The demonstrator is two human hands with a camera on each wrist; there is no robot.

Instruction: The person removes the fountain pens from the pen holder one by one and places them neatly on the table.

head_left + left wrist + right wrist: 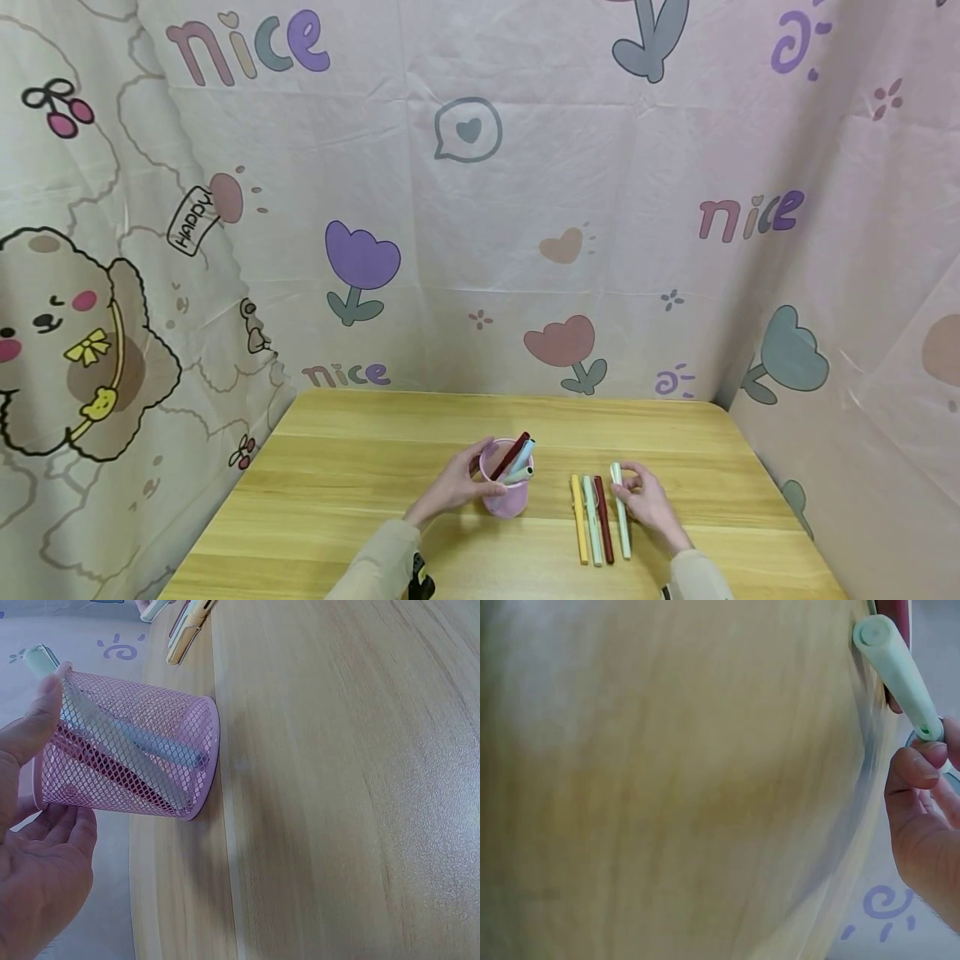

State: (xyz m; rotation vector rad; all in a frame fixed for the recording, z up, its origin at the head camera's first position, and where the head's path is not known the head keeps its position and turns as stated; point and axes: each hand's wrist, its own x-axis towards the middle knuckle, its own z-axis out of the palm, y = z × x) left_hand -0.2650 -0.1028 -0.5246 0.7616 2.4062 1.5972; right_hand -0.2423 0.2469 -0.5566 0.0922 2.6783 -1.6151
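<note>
A pink mesh pen cup (507,503) stands on the table with several pens inside, among them a dark red pen (512,454) and a light blue one. My left hand (455,482) grips the cup around its upper part; in the left wrist view the thumb lies near the rim and the fingers curl on the far side. My right hand (647,502) pinches a pale green pen (900,679) near its upper end. Just left of it lie a yellow pen (580,521), a light green pen (592,521) and a dark red pen (604,521), side by side.
The wooden table (360,467) reaches back to a printed cloth backdrop (480,208), which also hangs along both sides. A dark band (422,578) sits at the left sleeve's cuff.
</note>
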